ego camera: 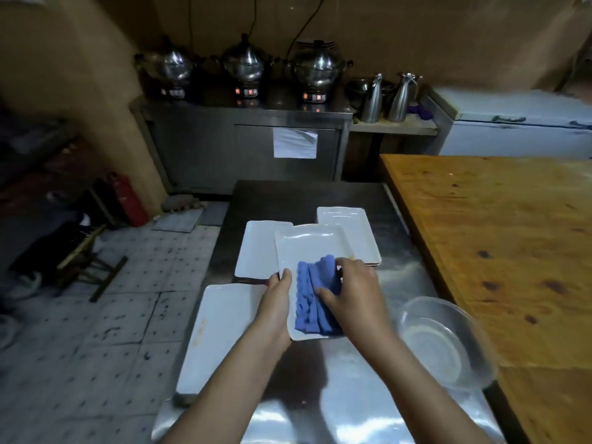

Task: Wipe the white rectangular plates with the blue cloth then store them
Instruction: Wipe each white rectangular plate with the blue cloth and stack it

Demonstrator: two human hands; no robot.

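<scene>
A white rectangular plate (pixel 307 248) is held above the steel table (pixel 352 395), tilted a little. My left hand (pixel 278 296) grips its left edge. My right hand (pixel 354 290) presses a folded blue cloth (pixel 309 302) onto the plate's near half. Under and behind it lie more white plates: one at the left (pixel 256 248), a small stack at the back right (pixel 352 229), and a long plate (pixel 221 331) with an orange smear near the table's left edge.
A clear plastic bowl (pixel 442 341) sits at the right of the steel table, beside a wooden table (pixel 499 238). Steel pots on cookers (pixel 245 68) line a counter at the back. A tiled floor (pixel 121 315) lies to the left.
</scene>
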